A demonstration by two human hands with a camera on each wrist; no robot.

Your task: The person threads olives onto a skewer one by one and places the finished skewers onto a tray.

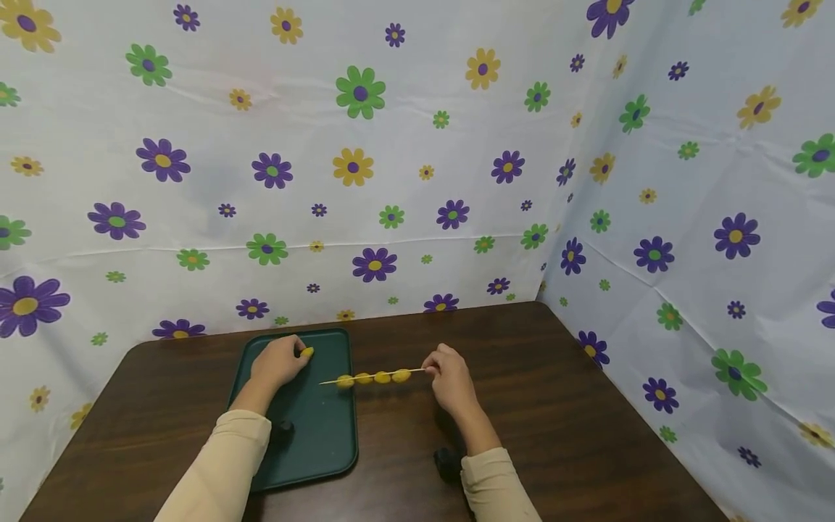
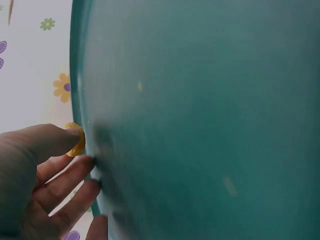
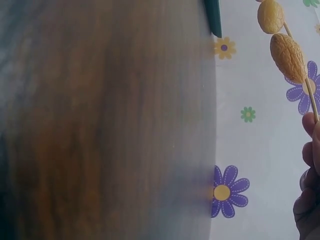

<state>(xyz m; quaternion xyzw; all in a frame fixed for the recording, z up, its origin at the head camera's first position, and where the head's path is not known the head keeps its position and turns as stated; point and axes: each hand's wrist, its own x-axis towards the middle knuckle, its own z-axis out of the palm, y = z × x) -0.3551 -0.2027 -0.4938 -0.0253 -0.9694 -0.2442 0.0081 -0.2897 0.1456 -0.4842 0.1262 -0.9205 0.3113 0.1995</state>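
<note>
My right hand (image 1: 450, 380) pinches the right end of a thin wooden skewer (image 1: 417, 370), held nearly level above the table. Threaded along it are several small, wrinkled yellow oval pieces (image 1: 382, 377), which look like baby potatoes; two show in the right wrist view, the lower one (image 3: 288, 57) close to the fingers. The skewer's bare tip points left over the green tray (image 1: 313, 442). Over the tray's far part, my left hand (image 1: 277, 362) pinches one loose yellow piece (image 1: 307, 352) between thumb and fingers. In the left wrist view, the thumb partly covers that piece (image 2: 77, 140).
The tray lies on a dark brown wooden table (image 1: 554, 406), left of its middle. Tiny pale bits lie on the tray. A white flowered sheet (image 1: 417, 145) hangs behind the table and along its right side. Black wrist devices (image 1: 447, 464) sit under both forearms.
</note>
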